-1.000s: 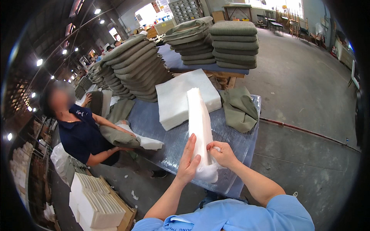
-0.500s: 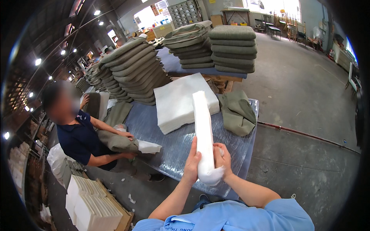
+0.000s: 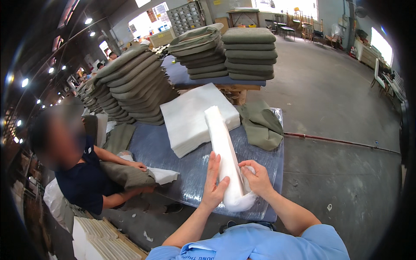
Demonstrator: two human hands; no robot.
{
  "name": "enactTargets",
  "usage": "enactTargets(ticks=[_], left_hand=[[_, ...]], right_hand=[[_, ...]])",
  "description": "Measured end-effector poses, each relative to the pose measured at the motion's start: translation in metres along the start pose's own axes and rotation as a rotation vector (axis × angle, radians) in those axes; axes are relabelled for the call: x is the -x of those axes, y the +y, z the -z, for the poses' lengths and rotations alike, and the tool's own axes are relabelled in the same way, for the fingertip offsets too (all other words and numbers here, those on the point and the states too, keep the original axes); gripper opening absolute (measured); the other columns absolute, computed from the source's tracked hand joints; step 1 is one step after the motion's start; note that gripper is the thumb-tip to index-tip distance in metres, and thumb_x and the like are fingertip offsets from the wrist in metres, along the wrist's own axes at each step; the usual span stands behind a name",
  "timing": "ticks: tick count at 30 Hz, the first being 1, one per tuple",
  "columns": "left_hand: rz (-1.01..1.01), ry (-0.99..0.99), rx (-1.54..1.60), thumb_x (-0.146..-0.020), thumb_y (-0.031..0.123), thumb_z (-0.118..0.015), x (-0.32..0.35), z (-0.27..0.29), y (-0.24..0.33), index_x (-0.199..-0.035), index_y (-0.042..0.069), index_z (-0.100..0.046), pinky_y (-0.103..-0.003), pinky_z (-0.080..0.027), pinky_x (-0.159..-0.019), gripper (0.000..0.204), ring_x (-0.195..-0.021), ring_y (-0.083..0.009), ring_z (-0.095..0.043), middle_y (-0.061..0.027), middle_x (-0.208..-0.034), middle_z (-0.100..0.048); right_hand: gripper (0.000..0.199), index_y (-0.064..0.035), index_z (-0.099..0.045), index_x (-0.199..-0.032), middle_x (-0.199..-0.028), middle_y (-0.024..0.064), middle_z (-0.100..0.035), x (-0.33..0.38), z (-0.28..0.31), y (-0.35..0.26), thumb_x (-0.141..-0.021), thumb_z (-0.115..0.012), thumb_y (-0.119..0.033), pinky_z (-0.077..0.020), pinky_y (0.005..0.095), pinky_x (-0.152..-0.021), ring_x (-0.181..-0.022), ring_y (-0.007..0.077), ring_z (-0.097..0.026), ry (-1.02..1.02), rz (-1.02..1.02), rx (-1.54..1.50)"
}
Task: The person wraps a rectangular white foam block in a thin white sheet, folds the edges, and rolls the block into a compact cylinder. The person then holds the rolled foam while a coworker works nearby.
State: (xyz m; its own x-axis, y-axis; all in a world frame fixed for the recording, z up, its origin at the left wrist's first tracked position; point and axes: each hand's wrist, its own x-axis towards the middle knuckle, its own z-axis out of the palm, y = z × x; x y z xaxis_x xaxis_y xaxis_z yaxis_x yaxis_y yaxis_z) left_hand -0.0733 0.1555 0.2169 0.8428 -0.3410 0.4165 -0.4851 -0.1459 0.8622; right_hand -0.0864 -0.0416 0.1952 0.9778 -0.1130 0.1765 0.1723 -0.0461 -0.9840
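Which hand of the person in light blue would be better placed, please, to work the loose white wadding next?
Probably the right hand: it is curled around the loose white wadding, while the left hand lies spread along the opposite side of the long white piece.

Shiny blue table (image 3: 190, 182), bearing white sheet stack (image 3: 190, 117), crumpled green cloth (image 3: 261, 125)

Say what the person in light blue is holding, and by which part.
A long white padded piece, by its lower half: the left hand open against its left side, the right hand pinching white wadding at its right edge.
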Motion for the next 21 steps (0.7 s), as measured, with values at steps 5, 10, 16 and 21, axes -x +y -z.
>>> enactTargets(ticks=[5, 10, 16, 21], left_hand=[[-0.17, -0.211, -0.2, -0.102, 0.015, -0.056, -0.027, 0.025, -0.016, -0.157, 0.006, -0.049, -0.05, -0.01, -0.13, 0.057, -0.162, -0.0415, -0.012, -0.0187, -0.173, -0.026], [-0.341, -0.453, -0.454, -0.099, 0.019, -0.059, -0.076, 0.042, -0.006, -0.151, 0.013, -0.058, -0.059, -0.01, -0.129, 0.052, -0.161, -0.0456, -0.012, -0.0118, -0.169, -0.038], [-0.456, -0.654, -0.455, -0.095, 0.02, -0.063, -0.104, 0.036, -0.001, -0.133, 0.014, -0.07, -0.064, -0.015, -0.127, 0.039, -0.158, -0.0476, -0.023, -0.01, -0.153, -0.055], [-0.511, -0.647, -0.387, -0.096, 0.022, -0.065, -0.108, 0.035, -0.004, -0.118, 0.016, -0.074, -0.068, -0.019, -0.125, 0.025, -0.151, -0.0461, -0.037, -0.0094, -0.136, -0.063]], right_hand=[[0.029, -0.0044, -0.07, -0.102, -0.085, 0.0077, -0.072, -0.007, 0.009, -0.036, -0.102, -0.069, -0.034, -0.0525, 0.0333, -0.074, -0.08, 0.0133, -0.066, -0.096, -0.013, 0.18], [0.033, -0.0063, -0.072, -0.102, -0.08, 0.011, -0.073, -0.002, 0.023, -0.062, -0.099, -0.071, -0.039, -0.054, 0.0371, -0.073, -0.077, 0.0201, -0.071, -0.13, -0.027, 0.368], [0.041, -0.0059, -0.073, -0.103, -0.082, 0.0177, -0.074, 0.003, 0.029, -0.104, -0.094, -0.075, -0.045, -0.0567, 0.0447, -0.073, -0.079, 0.0355, -0.075, -0.275, -0.027, 0.621], [0.056, -0.001, -0.071, -0.099, -0.085, 0.02, -0.074, 0.009, 0.019, -0.117, -0.09, -0.074, -0.056, -0.0574, 0.0488, -0.074, -0.082, 0.0401, -0.074, -0.303, 0.09, 0.897]])
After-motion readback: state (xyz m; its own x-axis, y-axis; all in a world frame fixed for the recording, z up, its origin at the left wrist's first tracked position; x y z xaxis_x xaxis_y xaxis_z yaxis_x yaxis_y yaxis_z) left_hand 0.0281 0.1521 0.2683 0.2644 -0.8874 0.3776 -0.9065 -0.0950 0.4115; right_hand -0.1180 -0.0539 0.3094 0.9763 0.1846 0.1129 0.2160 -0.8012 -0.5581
